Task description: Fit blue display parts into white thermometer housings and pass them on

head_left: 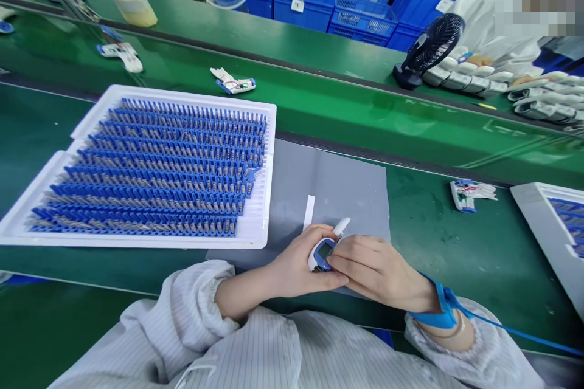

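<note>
Just below the grey mat [337,188], both my hands are clamped on a small meter [322,254], left hand [298,267] cupping it, right hand [378,270] pinching its edge. Left of the mat, the tray [262,219] looks nearly full of blue parts, so most seems left.

The small device [322,253] is largely covered by both hands. The right-hand tray [545,225] is cut off by the frame edge

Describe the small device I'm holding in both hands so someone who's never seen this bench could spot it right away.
Start at the big white tray of blue parts, then move right onto the grey mat. At its near edge, the left hand and right hand meet around a small white and blue device. Unlike the open units lying on the green bench, it shows a little grey screen.
</note>
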Demonstrator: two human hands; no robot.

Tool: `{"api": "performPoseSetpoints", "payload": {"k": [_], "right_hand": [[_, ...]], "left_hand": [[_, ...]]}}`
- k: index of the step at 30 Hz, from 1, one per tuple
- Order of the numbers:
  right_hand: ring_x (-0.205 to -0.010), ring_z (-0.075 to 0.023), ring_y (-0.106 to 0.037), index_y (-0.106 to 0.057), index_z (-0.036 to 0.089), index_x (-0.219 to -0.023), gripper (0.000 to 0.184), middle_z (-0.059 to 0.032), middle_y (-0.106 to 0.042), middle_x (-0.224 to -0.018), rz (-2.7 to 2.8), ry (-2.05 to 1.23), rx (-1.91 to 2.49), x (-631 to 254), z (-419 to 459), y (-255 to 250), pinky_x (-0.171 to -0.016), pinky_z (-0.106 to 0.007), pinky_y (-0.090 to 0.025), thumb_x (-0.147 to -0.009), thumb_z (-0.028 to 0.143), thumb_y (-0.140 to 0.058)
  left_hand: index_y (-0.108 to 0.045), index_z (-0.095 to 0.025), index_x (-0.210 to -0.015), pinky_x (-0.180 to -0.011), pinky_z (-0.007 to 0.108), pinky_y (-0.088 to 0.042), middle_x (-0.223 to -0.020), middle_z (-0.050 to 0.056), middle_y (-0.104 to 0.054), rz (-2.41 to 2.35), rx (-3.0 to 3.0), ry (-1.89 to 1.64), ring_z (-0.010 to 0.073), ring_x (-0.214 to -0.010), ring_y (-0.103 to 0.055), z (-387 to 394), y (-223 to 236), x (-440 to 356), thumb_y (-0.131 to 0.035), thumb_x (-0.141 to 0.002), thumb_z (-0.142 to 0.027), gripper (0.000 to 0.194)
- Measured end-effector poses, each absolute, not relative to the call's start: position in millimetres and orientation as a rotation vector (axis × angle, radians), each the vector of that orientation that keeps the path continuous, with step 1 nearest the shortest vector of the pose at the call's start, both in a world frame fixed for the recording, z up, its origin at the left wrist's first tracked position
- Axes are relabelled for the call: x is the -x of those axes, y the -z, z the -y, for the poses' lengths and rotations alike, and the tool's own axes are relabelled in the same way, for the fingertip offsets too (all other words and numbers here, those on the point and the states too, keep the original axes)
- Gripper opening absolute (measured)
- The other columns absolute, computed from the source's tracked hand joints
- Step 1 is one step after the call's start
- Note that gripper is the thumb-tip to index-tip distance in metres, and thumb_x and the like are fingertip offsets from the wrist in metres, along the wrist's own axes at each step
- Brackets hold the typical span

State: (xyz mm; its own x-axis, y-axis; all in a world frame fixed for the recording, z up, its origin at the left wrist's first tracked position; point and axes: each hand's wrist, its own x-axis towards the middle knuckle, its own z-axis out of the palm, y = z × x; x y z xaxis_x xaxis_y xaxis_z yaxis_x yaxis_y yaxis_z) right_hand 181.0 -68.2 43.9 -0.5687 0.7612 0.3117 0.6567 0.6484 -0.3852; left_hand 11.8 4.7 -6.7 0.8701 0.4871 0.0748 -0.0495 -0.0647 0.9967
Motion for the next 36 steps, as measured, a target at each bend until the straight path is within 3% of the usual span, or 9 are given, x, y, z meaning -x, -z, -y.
{"api": "performPoseSetpoints", "payload": {"k": [5, 12, 19, 25, 28, 30, 32, 34, 36], "right_hand": [[-0.086, -0.0219, -0.055, -0.053, 0.008, -0.105, 0.016, -0.0098, -0.061, -0.088, 2.440, -0.282, 1.090, -181, 67, -44, -0.068, -0.034, -0.050, -0.098, 0.015, -0.042], [-0.089, -0.0219, -0.056, -0.053, 0.008, -0.106, 0.015, -0.0098, -0.061, -0.090, 2.447, -0.245, 1.065, -182, 69, -40, -0.069, -0.033, -0.051, -0.097, 0.016, -0.043], [-0.083, -0.0203, -0.056, -0.053, 0.009, -0.107, 0.019, -0.0100, -0.061, -0.090, 2.456, -0.253, 1.063, -185, 70, -41, -0.064, -0.032, -0.050, -0.099, 0.020, -0.039], [-0.084, -0.0206, -0.058, -0.053, 0.009, -0.105, 0.016, -0.0092, -0.061, -0.087, 2.460, -0.209, 1.077, -180, 69, -39, -0.064, -0.031, -0.051, -0.098, 0.017, -0.042], [-0.087, -0.0198, -0.058, -0.052, 0.011, -0.108, 0.016, -0.0089, -0.061, -0.089, 2.441, -0.229, 1.100, -183, 68, -41, -0.068, -0.030, -0.051, -0.097, 0.016, -0.042], [-0.086, -0.0194, -0.058, -0.052, 0.013, -0.108, 0.017, -0.0094, -0.060, -0.094, 2.432, -0.277, 1.233, -199, 70, -44, -0.069, -0.030, -0.051, -0.096, 0.017, -0.042], [-0.080, -0.0196, -0.060, -0.055, 0.015, -0.102, 0.018, -0.0093, -0.059, -0.093, 2.451, -0.303, 1.509, -230, 71, -49, -0.064, -0.030, -0.051, -0.095, 0.020, -0.040], [-0.064, -0.0198, -0.060, -0.059, 0.016, -0.091, 0.026, -0.0078, -0.058, -0.081, 2.507, -0.232, 1.840, -269, 65, -54, -0.054, -0.031, -0.051, -0.093, 0.022, -0.034], [-0.058, -0.0223, -0.060, -0.062, 0.014, -0.086, 0.032, -0.0109, -0.058, -0.080, 2.523, 0.097, 1.982, -306, 45, -58, -0.049, -0.034, -0.050, -0.089, 0.023, -0.032]], "left_hand": [[-0.047, -0.017, -0.108, -0.102, 0.041, -0.036, -0.118, 0.013, -0.048, -0.374, -1.651, -0.487, 0.0242, -0.116, -0.044, -3, 8, -12, -0.064, -0.071, -0.027, 0.043], [-0.047, -0.015, -0.113, -0.102, 0.038, -0.037, -0.119, 0.014, -0.049, -0.372, -1.648, -0.507, 0.0236, -0.115, -0.048, -1, 9, -13, -0.063, -0.070, -0.021, 0.047], [-0.051, -0.015, -0.109, -0.094, 0.038, -0.043, -0.111, 0.010, -0.056, -0.354, -1.543, -0.351, 0.0227, -0.103, -0.054, -6, 3, -14, -0.068, -0.068, -0.032, 0.047], [-0.048, -0.014, -0.112, -0.101, 0.038, -0.037, -0.117, 0.013, -0.052, -0.387, -1.601, -0.440, 0.0224, -0.112, -0.050, 0, 8, -14, -0.060, -0.070, -0.016, 0.044], [-0.041, -0.016, -0.123, -0.107, 0.043, -0.030, -0.129, 0.014, -0.045, -0.403, -1.582, -0.394, 0.0255, -0.121, -0.042, 0, 9, -14, -0.065, -0.070, -0.026, 0.059], [-0.024, -0.016, -0.136, -0.109, 0.048, -0.025, -0.141, 0.017, -0.029, -0.404, -1.504, -0.332, 0.0293, -0.128, -0.033, 1, 9, -14, -0.070, -0.067, -0.039, 0.085], [-0.009, -0.018, -0.141, -0.106, 0.051, -0.029, -0.146, 0.018, -0.014, -0.398, -1.408, -0.285, 0.0306, -0.128, -0.032, 2, 9, -13, -0.070, -0.065, -0.048, 0.101], [-0.011, -0.021, -0.140, -0.100, 0.048, -0.037, -0.144, 0.019, -0.018, -0.387, -1.380, -0.296, 0.0277, -0.121, -0.042, 4, 10, -13, -0.066, -0.068, -0.049, 0.095], [-0.023, -0.020, -0.137, -0.094, 0.043, -0.042, -0.137, 0.018, -0.032, -0.389, -1.434, -0.336, 0.0248, -0.111, -0.049, 5, 13, -15, -0.064, -0.069, -0.049, 0.084]]}}
